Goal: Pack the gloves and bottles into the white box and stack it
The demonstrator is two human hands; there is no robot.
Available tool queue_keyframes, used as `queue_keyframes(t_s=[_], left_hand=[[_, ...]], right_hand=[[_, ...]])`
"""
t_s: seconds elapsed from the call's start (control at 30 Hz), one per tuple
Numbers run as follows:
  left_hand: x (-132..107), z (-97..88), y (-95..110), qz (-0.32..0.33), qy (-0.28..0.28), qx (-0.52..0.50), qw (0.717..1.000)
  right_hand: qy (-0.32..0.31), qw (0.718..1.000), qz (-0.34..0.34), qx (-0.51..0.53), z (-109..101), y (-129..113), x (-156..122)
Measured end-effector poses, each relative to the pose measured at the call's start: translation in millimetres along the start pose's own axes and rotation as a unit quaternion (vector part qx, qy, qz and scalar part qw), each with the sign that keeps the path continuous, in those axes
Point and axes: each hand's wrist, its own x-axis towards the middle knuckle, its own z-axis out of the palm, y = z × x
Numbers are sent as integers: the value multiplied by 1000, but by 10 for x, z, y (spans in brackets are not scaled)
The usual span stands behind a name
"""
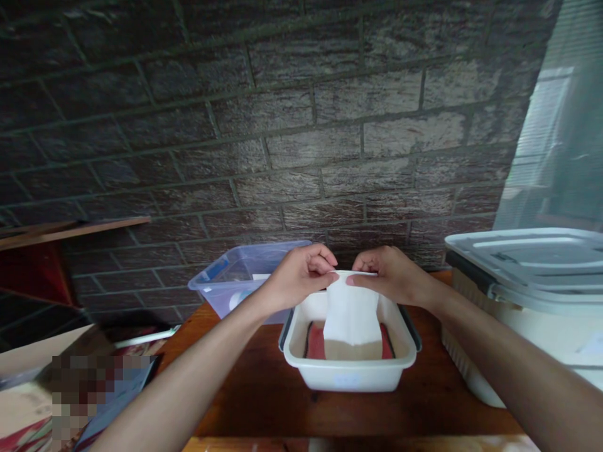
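Note:
My left hand (308,270) and my right hand (389,273) pinch the top edge of a thin white sheet (352,311), thumbs on the near side. Whether it is cloth or paper I cannot tell. It hangs down over a white basin (351,380) with dark side handles, and below its white part is a tan band. Inside the basin, partly hidden behind the sheet, lies something red with a dark edge (315,342).
The basin stands on a brown wooden table (254,389). A translucent purple bin (221,295) is behind it to the left; a large lidded storage box (527,301) flanks it on the right. A brick wall (282,157) rises behind, and a cardboard box (56,358) sits lower left.

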Motion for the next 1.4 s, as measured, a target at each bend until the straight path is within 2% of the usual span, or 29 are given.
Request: queue_keyframes(t_s=[0.27, 0.37, 0.47, 0.57, 0.63, 0.73, 0.97, 1.1, 1.4], left_hand=[[42, 49, 47, 14, -30, 19, 999], [46, 79, 53, 24, -2, -12, 1000], [-5, 139, -16, 13, 32, -96, 995], [-107, 221, -147, -24, -12, -170, 985], [-180, 260, -244, -59, -56, -174, 981], [-259, 267, -368, -97, -81, -149, 981], [-333, 166, -508, -116, -65, -138, 981], [-357, 128, -548, -119, -44, -144, 981], [-348, 95, -580, -113, -56, -185, 975]], right_hand=[[-34, 995, -54, -72, -34, -136, 39], [-37, 991, -79, -102, -57, -199, 92], [-40, 990, -95, -96, -104, -273, 145], [-37, 990, -104, -86, -171, -353, 193], [-31, 990, -109, -87, -225, -398, 220], [-15, 991, -98, -86, -310, -431, 251], [69, 995, -47, -59, -402, -387, 292], [80, 995, -27, -48, -396, -369, 317], [79, 997, 14, -14, -409, -339, 381]])
